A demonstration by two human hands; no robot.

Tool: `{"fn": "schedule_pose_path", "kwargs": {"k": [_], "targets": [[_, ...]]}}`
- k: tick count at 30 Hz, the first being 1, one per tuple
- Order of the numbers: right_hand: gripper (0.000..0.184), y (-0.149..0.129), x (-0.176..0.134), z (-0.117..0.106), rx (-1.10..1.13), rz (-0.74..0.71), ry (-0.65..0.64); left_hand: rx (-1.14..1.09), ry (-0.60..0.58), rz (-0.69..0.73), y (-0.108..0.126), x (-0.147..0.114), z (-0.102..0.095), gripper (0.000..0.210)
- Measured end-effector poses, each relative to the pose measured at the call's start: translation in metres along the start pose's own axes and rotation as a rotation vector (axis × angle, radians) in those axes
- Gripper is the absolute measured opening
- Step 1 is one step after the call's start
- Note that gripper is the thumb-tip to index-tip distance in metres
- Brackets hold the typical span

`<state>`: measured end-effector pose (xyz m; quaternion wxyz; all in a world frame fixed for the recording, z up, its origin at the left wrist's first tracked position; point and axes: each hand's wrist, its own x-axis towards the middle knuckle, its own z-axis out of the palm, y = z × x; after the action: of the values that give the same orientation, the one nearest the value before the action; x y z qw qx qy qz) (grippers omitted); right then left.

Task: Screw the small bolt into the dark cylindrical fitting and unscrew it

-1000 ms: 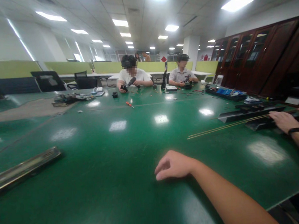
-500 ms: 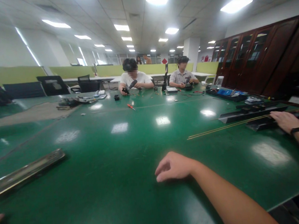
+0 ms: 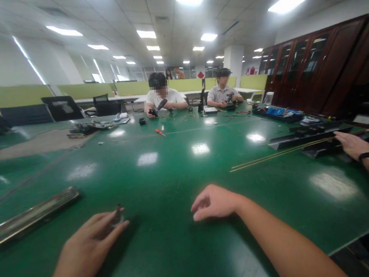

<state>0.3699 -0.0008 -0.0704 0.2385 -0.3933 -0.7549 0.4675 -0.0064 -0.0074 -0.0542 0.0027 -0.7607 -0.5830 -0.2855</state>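
The held piece (image 3: 119, 210) looks dark — the tabletop (image 3: 161, 170) green, screwdriver (image 3: 159, 132) red.

Between thumb and fingers my left hand (image 3: 88, 241) holds a small, blurred piece (image 3: 118, 215) over the green bench (image 3: 174, 165). My right hand (image 3: 216, 202) curls loosely, thumb apart from fingers. A long metal piece (image 3: 33, 217) lies to my left.

Left hand (image 3: 86, 242): extended into the lower left of the view; out of view one second earlier, only a fingertip at the left edge half a second earlier
Small part (image 3: 118, 217): newly in view, pinched between left thumb and fingers; dark tip uppermost, remainder blurred
Gap between hands: left hand now near the right hand (image 3: 216, 202), not touching
Green table (image 3: 162, 248): area at lower left now covered by the left hand and forearm
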Motion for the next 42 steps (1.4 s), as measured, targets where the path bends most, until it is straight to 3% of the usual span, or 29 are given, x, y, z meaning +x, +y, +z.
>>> {"fn": "schedule_pose_path", "kwargs": {"k": [5,7,10,13,16,21,30,35,42], "targets": [[0.06,0.012,-0.003,-0.011,0.216,0.021,0.013,-0.252,-0.223,0.335,0.087,0.004,0.063,0.027],[0.06,0.014,-0.005,-0.016,0.267,0.005,0.04,-0.291,-0.259,0.425,0.114,0.005,0.077,0.023],[0.055,0.014,-0.006,-0.019,0.306,-0.015,0.062,-0.32,-0.282,0.488,0.131,0.004,0.085,0.024],[0.046,0.011,-0.008,-0.018,0.3,-0.032,0.058,-0.324,-0.275,0.503,0.129,0.001,0.085,0.033],[0.041,0.009,-0.009,-0.017,0.252,-0.021,0.048,-0.348,-0.209,0.427,0.122,-0.001,0.081,0.042],[0.036,0.007,-0.011,-0.018,0.086,-0.042,0.055,-0.401,-0.254,0.365,0.123,0.004,0.075,0.02],[0.027,-0.004,-0.01,-0.002,-0.082,-0.078,-0.015,-0.462,-0.248,0.473,0.123,0.002,0.077,0.027],[0.022,-0.006,-0.008,0.002,-0.139,-0.084,-0.043,-0.474,-0.311,0.426,0.122,0.002,0.081,0.027],[0.02,-0.005,-0.008,0.0,-0.159,-0.08,-0.028,-0.455,-0.309,0.39,0.121,0.002,0.082,0.028]]}}
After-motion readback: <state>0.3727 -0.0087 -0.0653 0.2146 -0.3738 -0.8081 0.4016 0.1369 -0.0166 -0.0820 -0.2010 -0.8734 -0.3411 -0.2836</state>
